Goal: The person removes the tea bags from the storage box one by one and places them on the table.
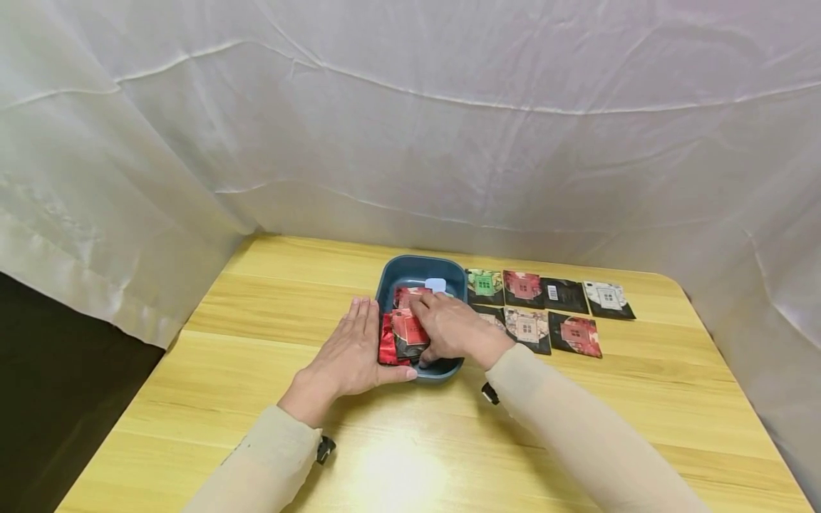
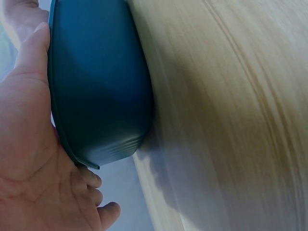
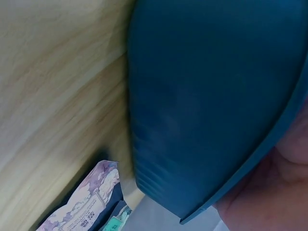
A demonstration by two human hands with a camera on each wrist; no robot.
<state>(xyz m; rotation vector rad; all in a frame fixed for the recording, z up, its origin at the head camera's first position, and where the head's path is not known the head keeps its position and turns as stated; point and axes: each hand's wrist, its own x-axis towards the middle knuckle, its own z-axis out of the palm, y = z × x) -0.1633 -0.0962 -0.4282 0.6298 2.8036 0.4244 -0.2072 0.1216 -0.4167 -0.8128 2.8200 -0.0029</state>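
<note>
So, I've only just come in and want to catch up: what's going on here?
A person is working with both hands at a blue bin on a wooden table. The left hand rests against the bin's left side, fingers straight. The right hand reaches inside, at a red-and-black packet; whether it grips it is unclear. More packets lie in two rows on the table, right of the bin.

A wood-grain table [image 1: 256, 335] carries a blue bin [image 1: 410, 268] and, beside it, two rows of packets [image 1: 527, 328].

Pale cloth [image 1: 410, 149] hanging around a wood-grain table [image 1: 218, 399] forms a curtained-off booth.
</note>
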